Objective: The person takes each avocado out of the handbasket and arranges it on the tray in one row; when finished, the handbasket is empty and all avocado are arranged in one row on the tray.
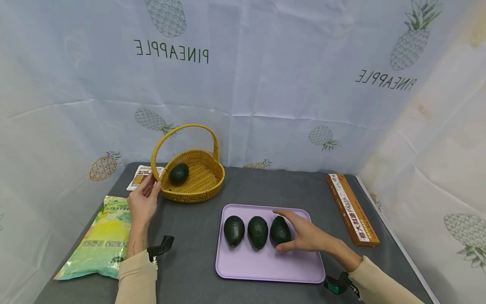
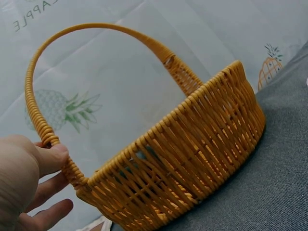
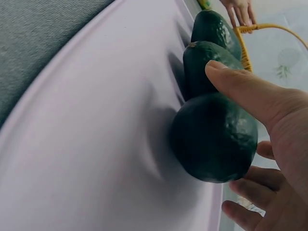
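My left hand (image 1: 143, 202) pinches the foot of the handle of a yellow woven basket (image 1: 195, 196), thumb on the near side in the left wrist view. One dark green avocado (image 1: 179, 173) lies inside the basket, at its left. Three more avocados sit in a row on a lilac tray (image 1: 265, 268): a left one (image 1: 233, 231), a middle one (image 1: 257, 232) and a right one (image 1: 279, 230). My right hand (image 1: 307, 233) is spread about the right avocado, thumb and fingers apart on either side of it; whether they touch it I cannot tell.
A yellow-green plastic bag (image 1: 100, 240) lies left of my left forearm. Behind that hand is a flat printed packet (image 1: 138, 177). A long brown pasta box (image 1: 352, 210) lies at the right of the grey table. A pineapple-print curtain (image 1: 273, 84) hangs behind.
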Demonstrator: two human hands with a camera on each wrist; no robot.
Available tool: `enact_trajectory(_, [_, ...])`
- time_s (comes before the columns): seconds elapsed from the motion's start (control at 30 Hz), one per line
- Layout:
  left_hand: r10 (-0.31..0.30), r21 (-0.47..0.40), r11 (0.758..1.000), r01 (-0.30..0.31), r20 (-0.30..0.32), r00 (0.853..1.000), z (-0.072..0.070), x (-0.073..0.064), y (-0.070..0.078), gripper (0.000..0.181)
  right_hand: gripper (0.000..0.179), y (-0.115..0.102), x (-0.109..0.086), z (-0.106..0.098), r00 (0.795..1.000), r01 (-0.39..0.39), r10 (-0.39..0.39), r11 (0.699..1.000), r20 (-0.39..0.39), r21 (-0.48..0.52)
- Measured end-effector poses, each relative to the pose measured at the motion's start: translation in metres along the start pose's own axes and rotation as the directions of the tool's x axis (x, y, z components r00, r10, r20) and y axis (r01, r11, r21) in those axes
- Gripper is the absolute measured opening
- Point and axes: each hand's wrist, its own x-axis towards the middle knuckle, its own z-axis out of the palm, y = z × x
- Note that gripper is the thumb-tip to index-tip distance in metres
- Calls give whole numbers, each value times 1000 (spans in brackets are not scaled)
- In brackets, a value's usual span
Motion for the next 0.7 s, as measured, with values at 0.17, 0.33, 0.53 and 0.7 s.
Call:
enact_trajectory(0.17, [6,0,1000,-6,-2,1000,-9,4,-1,52,98,-17,21,-8,1000,17,-18,1000,22,20])
enact_trajectory(0.33, [26,-2,1000,-26,-15,1000,-11,9,1,50,90,-48,56,-22,999,43,-44,999,32,26])
enact_trajectory(0.53, [51,-39,998,-51,-1,999,-4,14,0,48,91,-86,119,-31,994,89,-91,995,56,41])
enact_trajectory(0.7, [68,-77,995,-68,-3,998,3,10,-2,47,95,-112,180,-21,986,122,-124,992,115,25])
